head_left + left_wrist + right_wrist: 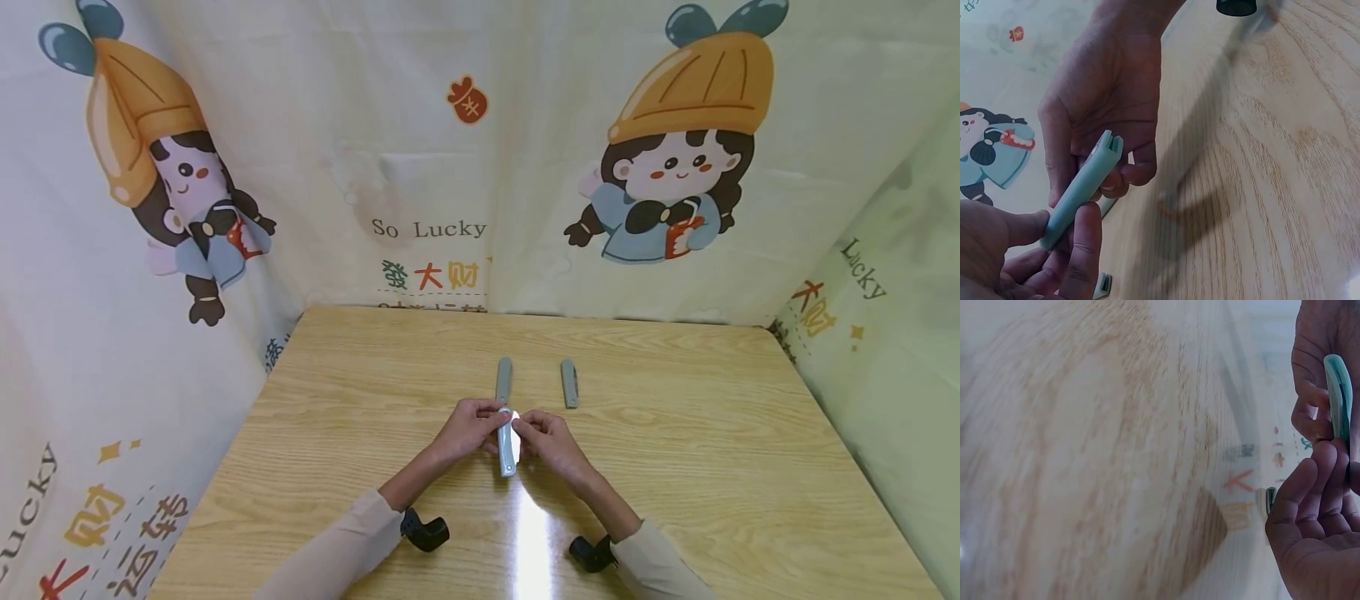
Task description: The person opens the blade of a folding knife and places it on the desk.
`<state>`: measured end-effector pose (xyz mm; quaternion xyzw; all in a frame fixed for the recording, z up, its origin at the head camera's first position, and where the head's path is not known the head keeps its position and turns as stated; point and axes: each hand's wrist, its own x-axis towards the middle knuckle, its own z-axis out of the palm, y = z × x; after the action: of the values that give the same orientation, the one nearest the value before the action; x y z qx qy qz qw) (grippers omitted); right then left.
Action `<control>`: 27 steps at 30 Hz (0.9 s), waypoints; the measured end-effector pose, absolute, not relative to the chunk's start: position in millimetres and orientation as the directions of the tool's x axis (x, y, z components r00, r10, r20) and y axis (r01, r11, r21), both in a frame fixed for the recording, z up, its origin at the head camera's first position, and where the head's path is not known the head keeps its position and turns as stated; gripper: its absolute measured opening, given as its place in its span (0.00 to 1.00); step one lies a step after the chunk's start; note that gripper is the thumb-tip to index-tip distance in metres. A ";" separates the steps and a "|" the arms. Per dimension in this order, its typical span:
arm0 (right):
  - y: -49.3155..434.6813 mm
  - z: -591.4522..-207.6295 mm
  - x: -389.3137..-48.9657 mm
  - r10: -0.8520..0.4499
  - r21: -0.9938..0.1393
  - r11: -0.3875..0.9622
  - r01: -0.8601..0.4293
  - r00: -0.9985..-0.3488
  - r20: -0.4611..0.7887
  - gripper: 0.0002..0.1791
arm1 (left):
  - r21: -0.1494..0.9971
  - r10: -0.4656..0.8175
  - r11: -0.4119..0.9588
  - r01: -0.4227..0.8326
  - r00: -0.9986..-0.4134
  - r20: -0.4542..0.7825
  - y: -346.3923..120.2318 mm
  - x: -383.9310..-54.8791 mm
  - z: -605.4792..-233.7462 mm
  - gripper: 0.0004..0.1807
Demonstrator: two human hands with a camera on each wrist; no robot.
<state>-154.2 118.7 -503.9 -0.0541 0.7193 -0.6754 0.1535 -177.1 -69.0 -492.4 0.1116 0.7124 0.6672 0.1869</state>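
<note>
A pale green folding knife [506, 454] is held above the table, its length running toward the person. My left hand [468, 427] grips its far end between thumb and fingers; the left wrist view shows that grip on the handle [1079, 190], whose slotted end sticks out free. From the other side my right hand [553, 442] pinches the slot side, where a bright white strip shows; glare hides whether this is blade. In the right wrist view, the right fingers [1310, 494] curl against the knife [1336, 394].
Two more grey-green folding knives lie on the wooden table [675, 450], one just beyond the hands [504, 377] and another to its right [570, 383]. Black wrist cameras [425, 531] sit on both forearms. Printed curtains [525, 167] stand behind and at the sides.
</note>
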 end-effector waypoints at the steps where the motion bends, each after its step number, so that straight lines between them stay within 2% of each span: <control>1: 118.9 -504.0 -154.2 -0.287 -0.988 0.083 0.127 -0.947 -0.145 0.16 | 0.992 0.409 0.082 -0.091 -0.905 -0.117 -69.0 -176.9 -492.4 0.21; 27: 119.8 -508.5 -154.0 -0.265 -0.990 0.088 0.112 -0.955 -0.132 0.16 | 0.990 0.366 0.064 -0.122 -0.920 -0.137 -71.6 -175.5 -495.2 0.20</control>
<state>-154.0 119.8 -508.5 -0.0529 0.7240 -0.6733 0.1402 -175.5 -71.6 -495.2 0.0862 0.7070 0.6785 0.1799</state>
